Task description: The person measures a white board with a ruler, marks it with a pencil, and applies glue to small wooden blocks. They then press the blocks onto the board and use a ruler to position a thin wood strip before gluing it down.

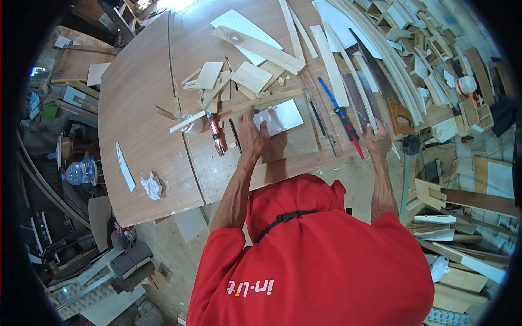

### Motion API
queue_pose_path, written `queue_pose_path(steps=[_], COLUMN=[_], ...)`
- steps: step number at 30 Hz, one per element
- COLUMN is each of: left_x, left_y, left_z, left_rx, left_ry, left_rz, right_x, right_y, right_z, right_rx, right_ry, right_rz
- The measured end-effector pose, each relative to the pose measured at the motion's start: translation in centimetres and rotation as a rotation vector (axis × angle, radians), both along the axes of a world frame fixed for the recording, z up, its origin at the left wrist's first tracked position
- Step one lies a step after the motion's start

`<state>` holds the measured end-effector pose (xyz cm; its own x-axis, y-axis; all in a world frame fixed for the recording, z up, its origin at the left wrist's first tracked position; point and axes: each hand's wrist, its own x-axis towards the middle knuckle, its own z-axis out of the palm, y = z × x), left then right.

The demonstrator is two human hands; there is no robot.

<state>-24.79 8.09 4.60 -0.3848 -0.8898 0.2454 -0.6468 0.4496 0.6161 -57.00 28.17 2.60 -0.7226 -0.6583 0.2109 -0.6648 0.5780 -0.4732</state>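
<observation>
My left hand (253, 133) is closed on the left edge of a small white rectangular panel (284, 116), its thumb resting on the panel's face. The panel lies on a flat board (302, 142) near the table's front edge. At the right, my right hand (377, 139) has its fingers round the near end of a long, thin pale wooden strip (354, 76). Close to that hand lies a handsaw with a wooden handle (401, 116). Between my hands is a slim tool with blue, black and red parts (341, 115). Left of the panel rests a red utility knife (216, 133).
Offcuts of pale wood (253, 77) lie scattered across the far middle of the table (136, 98). Crumpled white paper (152, 186) and a narrow white sliver (125, 167) are at the left. Stacked wooden pieces (435, 81) fill the right side. A water bottle (81, 173) stands beyond the left edge.
</observation>
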Motion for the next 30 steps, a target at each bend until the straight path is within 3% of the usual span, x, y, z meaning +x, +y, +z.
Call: queue_pose_path(steps=[4, 6, 7, 9, 13, 15, 20, 22, 25, 30], left_x=[-0.9, -1.2, -1.2, -1.2, -0.9, -0.5, 0.2, 0.4, 0.6, 0.7], left_y=[-0.5, -1.0, -1.3, -1.8, -1.8, -1.5, -1.0, -1.0, -0.8, -0.4], left_z=[-0.7, -1.0, -1.4, -2.1, -2.1, -2.0, -1.8, -2.1, -2.9, -2.7], left_rx=[0.063, 0.11, 0.113, 0.108, 0.069, 0.05, 0.166, 0.193, 0.162, 0.153], left_ry=[0.028, 0.002, 0.0, 0.03, 0.039, -0.108, -0.135, -0.114, -0.023, 0.027], left_rz=[-0.034, -0.053, -0.051, -0.095, -0.099, -0.055, 0.008, 0.012, 0.003, -0.029], right_x=[0.4, 1.6, 2.0, 2.8, 7.7, 9.9, 13.2, 14.1, 14.3, 14.2], right_y=[-0.6, -1.4, -2.0, -3.2, -7.2, -9.0, -12.9, -13.7, -13.9, -13.0], right_z=[1.3, 3.1, 3.8, 4.7, 4.3, 3.3, 2.7, 3.0, 2.6, 1.8], right_rx=[0.063, -0.068, -0.066, -0.245, -0.218, -0.215, -0.143, 0.041, 0.101, 0.022], right_ry=[0.11, 0.441, 0.439, 0.24, -0.007, -0.157, -0.225, -0.093, -0.186, -0.278], right_rz=[0.0, -0.059, -0.057, 0.188, 0.478, 0.561, 0.599, 0.443, 0.451, 0.449])
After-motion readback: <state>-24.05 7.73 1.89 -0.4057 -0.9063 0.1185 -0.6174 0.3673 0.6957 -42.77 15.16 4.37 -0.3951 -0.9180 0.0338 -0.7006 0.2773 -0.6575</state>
